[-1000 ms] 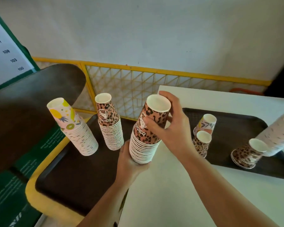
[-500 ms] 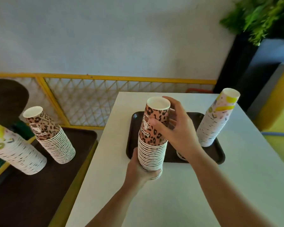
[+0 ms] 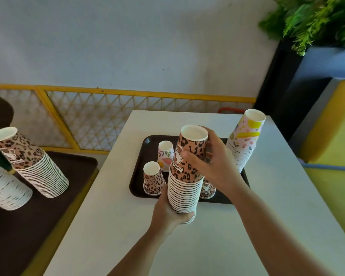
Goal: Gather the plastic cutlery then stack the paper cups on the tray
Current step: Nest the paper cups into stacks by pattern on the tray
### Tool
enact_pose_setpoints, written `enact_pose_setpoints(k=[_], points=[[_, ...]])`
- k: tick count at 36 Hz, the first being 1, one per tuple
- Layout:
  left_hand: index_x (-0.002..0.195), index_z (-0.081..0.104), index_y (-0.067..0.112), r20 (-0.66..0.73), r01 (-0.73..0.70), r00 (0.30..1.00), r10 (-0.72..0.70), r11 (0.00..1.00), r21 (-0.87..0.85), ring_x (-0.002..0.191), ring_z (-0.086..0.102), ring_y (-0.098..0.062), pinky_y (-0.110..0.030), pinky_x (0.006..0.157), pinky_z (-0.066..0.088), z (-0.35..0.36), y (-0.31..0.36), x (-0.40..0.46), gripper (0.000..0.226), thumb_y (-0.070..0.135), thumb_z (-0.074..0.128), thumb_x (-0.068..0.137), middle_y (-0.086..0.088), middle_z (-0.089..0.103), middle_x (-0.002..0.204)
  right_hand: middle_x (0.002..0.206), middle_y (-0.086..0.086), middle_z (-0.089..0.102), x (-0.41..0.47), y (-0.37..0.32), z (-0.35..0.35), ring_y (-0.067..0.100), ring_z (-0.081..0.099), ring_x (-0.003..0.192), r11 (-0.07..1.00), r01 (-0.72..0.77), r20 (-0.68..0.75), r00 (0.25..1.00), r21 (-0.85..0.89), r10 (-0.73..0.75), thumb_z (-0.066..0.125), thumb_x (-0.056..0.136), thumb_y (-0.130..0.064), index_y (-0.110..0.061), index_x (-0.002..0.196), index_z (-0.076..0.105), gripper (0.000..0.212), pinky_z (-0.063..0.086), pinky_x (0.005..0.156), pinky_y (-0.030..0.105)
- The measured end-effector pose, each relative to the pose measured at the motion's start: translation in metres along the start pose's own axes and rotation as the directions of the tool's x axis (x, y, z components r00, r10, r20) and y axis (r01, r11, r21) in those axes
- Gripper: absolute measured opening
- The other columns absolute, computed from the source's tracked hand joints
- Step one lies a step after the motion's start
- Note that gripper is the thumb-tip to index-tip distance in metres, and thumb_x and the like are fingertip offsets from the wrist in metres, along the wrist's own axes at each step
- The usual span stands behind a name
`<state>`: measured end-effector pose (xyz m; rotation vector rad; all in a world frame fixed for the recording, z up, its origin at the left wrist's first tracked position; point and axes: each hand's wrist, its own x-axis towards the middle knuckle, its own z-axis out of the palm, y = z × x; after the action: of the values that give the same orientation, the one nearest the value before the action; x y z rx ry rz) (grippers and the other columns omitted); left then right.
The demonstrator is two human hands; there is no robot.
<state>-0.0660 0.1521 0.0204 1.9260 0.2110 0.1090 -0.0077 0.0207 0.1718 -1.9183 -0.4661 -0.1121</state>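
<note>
Beyond my grip, the brown tray (image 3: 224, 199) lies on the white table (image 3: 267, 226). Above its near edge I hold the leopard-print cup stack (image 3: 184, 188): my left hand (image 3: 168, 214) cups the bottom rims, my right hand (image 3: 213, 166) wraps the top cup. Its long axis runs nearly upright, leaning slightly right, bases up. If my lower hold slips, cups could slide out (nothing supports them underneath). Setting down carelessly could topple the single leopard cup (image 3: 152, 179) just left.
</note>
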Motion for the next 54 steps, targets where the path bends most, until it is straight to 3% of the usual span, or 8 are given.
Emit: enact_pose_setpoints(k=[3, 7, 14, 18, 36, 43, 51, 54], points=[[0.119, 0.040, 0.044, 0.017, 0.005, 1.000, -0.005, 1.000, -0.009, 0.107, 0.059, -0.006, -0.027, 0.086, 0.055, -0.003, -0.002, 0.000, 0.091, 0.048, 0.084, 0.039, 0.013, 0.063, 0.115, 0.108, -0.019, 0.060, 0.001, 0.000, -0.002, -0.004, 0.057, 0.103, 1.000, -0.001, -0.011, 1.000, -0.002, 0.001, 0.070, 0.069, -0.045, -0.040, 0.114, 0.046, 0.052, 0.049, 0.083, 0.015], [0.114, 0.042, 0.048, 0.046, 0.000, 0.999, 0.000, 1.000, -0.011, 0.105, 0.059, 0.001, -0.011, 0.079, 0.050, -0.008, -0.001, 0.004, 0.085, 0.044, 0.084, 0.040, 0.018, 0.063, 0.111, 0.101, -0.024, 0.060, 0.003, -0.002, -0.003, -0.009, 0.058, 0.097, 1.000, -0.002, -0.053, 0.999, -0.016, 0.001, 0.070, 0.067, -0.044, -0.038, 0.111, 0.048, 0.050, 0.047, 0.077, 0.005], [0.115, 0.045, 0.046, 0.064, -0.011, 0.998, 0.013, 1.000, -0.028, 0.104, 0.059, 0.004, -0.017, 0.082, 0.052, -0.011, -0.002, 0.010, 0.084, 0.041, 0.086, 0.042, 0.018, 0.064, 0.112, 0.105, -0.015, 0.064, 0.010, -0.003, -0.007, 0.002, 0.062, 0.101, 0.999, -0.006, -0.125, 0.992, 0.039, 0.011, 0.070, 0.070, -0.041, -0.031, 0.115, 0.052, 0.049, 0.054, 0.081, 0.018], [0.113, 0.046, 0.045, 0.055, -0.009, 0.998, 0.011, 0.999, -0.031, 0.100, 0.059, 0.008, -0.007, 0.075, 0.048, -0.012, -0.004, 0.013, 0.082, 0.044, 0.084, 0.040, 0.019, 0.065, 0.108, 0.104, -0.014, 0.065, 0.015, -0.003, -0.008, 0.003, 0.063, 0.100, 0.997, -0.007, -0.138, 0.990, 0.076, 0.017, 0.069, 0.069, -0.042, -0.031, 0.113, 0.053, 0.049, 0.056, 0.084, 0.030], [0.113, 0.044, 0.042, 0.035, -0.045, 0.998, 0.046, 0.998, -0.034, 0.101, 0.056, 0.012, -0.002, 0.075, 0.044, -0.008, -0.007, 0.023, 0.083, 0.018, 0.092, 0.049, 0.019, 0.063, 0.109, 0.102, -0.017, 0.065, 0.028, 0.000, -0.004, 0.001, 0.062, 0.098, 1.000, 0.026, -0.106, 0.994, -0.006, -0.026, 0.069, 0.066, -0.046, -0.034, 0.111, 0.056, 0.048, 0.054, 0.081, 0.019], [0.109, 0.043, 0.042, 0.042, -0.053, 0.998, 0.054, 0.998, -0.026, 0.099, 0.055, 0.018, -0.001, 0.073, 0.043, -0.009, -0.006, 0.024, 0.081, 0.014, 0.092, 0.050, 0.021, 0.061, 0.105, 0.098, -0.014, 0.067, 0.032, -0.005, -0.011, 0.003, 0.064, 0.096, 0.992, 0.046, -0.180, 0.983, 0.115, -0.025, 0.071, 0.063, -0.054, -0.028, 0.109, 0.060, 0.054, 0.055, 0.079, 0.024], [0.109, 0.042, 0.046, 0.051, -0.004, 0.999, 0.007, 0.999, -0.053, 0.096, 0.054, 0.019, 0.000, 0.072, 0.042, -0.010, -0.004, 0.019, 0.079, 0.046, 0.079, 0.038, 0.024, 0.061, 0.103, 0.097, 0.001, 0.070, 0.037, -0.001, -0.026, 0.018, 0.067, 0.095, 0.959, 0.045, -0.317, 0.947, 0.280, 0.048, 0.067, 0.066, -0.050, -0.017, 0.109, 0.066, 0.054, 0.057, 0.081, 0.038], [0.109, 0.043, 0.047, 0.024, 0.007, 1.000, -0.005, 0.999, -0.047, 0.094, 0.055, 0.020, 0.000, 0.072, 0.042, -0.011, -0.006, 0.018, 0.080, 0.048, 0.079, 0.037, 0.025, 0.061, 0.101, 0.089, 0.002, 0.070, 0.038, 0.002, -0.035, 0.018, 0.068, 0.089, 0.899, 0.045, -0.361, 0.924, 0.436, 0.129, 0.068, 0.076, -0.036, -0.016, 0.096, 0.068, 0.028, 0.055, 0.078, 0.033]])
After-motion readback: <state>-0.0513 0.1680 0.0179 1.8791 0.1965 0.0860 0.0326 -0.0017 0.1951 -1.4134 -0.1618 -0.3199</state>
